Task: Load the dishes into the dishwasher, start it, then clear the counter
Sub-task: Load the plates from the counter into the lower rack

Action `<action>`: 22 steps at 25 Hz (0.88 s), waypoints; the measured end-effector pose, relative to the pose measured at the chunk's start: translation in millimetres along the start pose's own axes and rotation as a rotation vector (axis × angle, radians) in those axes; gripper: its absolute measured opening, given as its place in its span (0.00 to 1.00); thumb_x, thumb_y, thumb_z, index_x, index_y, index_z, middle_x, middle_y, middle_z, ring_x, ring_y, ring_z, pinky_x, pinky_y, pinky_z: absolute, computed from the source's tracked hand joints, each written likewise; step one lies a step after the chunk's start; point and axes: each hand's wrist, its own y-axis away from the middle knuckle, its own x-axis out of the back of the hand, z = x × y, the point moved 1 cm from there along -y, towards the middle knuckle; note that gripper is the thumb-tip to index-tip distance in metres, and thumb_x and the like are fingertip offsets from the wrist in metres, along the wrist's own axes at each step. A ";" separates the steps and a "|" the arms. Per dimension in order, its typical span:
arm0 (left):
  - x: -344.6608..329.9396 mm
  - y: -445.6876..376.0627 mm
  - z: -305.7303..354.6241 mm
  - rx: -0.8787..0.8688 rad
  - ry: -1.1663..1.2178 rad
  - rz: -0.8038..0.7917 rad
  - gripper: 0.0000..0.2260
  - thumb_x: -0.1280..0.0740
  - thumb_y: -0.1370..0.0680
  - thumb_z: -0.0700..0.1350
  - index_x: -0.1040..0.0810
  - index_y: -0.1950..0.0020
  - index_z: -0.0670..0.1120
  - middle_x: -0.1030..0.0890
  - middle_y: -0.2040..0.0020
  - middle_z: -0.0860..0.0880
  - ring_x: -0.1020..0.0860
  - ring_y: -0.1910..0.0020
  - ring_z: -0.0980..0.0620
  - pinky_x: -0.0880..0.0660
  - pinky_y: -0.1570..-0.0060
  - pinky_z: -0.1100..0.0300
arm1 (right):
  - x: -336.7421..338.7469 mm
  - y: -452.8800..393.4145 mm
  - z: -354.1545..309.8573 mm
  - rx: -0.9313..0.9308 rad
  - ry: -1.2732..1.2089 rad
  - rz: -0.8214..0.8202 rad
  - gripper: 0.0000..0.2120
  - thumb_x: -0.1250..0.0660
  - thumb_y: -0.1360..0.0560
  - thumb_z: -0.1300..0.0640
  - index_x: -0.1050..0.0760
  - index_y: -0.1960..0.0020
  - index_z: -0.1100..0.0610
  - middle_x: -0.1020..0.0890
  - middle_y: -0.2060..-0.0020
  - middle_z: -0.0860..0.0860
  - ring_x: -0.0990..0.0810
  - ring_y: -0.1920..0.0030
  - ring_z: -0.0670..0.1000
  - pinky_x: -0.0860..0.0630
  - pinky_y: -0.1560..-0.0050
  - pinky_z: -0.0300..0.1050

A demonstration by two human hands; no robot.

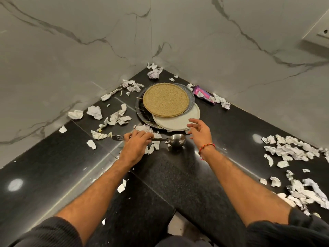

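Lying on the black counter (53,175) just before the stacked plates (176,122), the steel ladle (176,139) has its handle gripped by the left hand (135,147). The right hand (201,131) hovers, fingers loosely spread, holding nothing. Crumpled paper scraps (292,150) lie around.

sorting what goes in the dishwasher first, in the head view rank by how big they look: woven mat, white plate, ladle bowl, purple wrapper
1. woven mat, the largest.
2. white plate; partly under the mat, so its full size may be close to the mat's.
3. purple wrapper and ladle bowl look about alike; the ladle lies nearer the camera, so unsure.
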 end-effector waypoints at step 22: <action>-70.8 75.7 300.1 -0.676 0.396 -0.235 0.16 0.32 0.20 0.56 0.23 0.34 0.54 0.20 0.43 0.55 0.21 0.47 0.53 0.26 0.46 0.49 | 305.8 216.7 71.8 0.090 -0.378 1.023 0.09 0.32 0.25 0.60 0.19 0.51 0.48 0.17 0.55 0.47 0.18 0.52 0.54 0.18 0.60 0.50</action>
